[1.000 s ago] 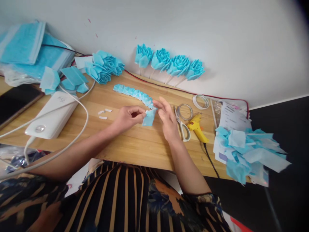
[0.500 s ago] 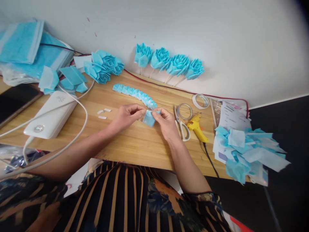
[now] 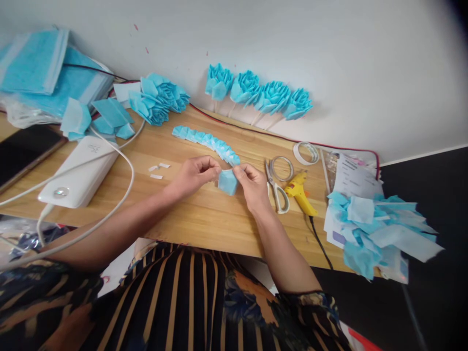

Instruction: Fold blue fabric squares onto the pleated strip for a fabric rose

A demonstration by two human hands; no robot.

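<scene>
Both hands meet over the middle of the wooden table point(image 3: 204, 219). My left hand point(image 3: 195, 174) pinches the left edge of a small blue folded fabric piece point(image 3: 227, 182). My right hand point(image 3: 252, 183) pinches its right edge. The piece hangs just above the tabletop. Right behind it lies a curved strip of overlapping blue folded petals point(image 3: 206, 141), whose near end almost touches my fingers.
Several blue fabric roses on sticks point(image 3: 259, 95) lean on the wall; more roses point(image 3: 159, 100) lie left. Scissors point(image 3: 276, 187), tape rolls point(image 3: 281, 168), a yellow glue gun point(image 3: 300, 192) sit right, blue scraps point(image 3: 376, 229) beyond. A white power bank point(image 3: 78, 170) with cables, a phone point(image 3: 22, 156) and stacked masks point(image 3: 40, 73) sit left.
My right hand, open and apart from the piece a second ago, has closed on its right edge. Both hands now hold it slightly lower and flatter.
</scene>
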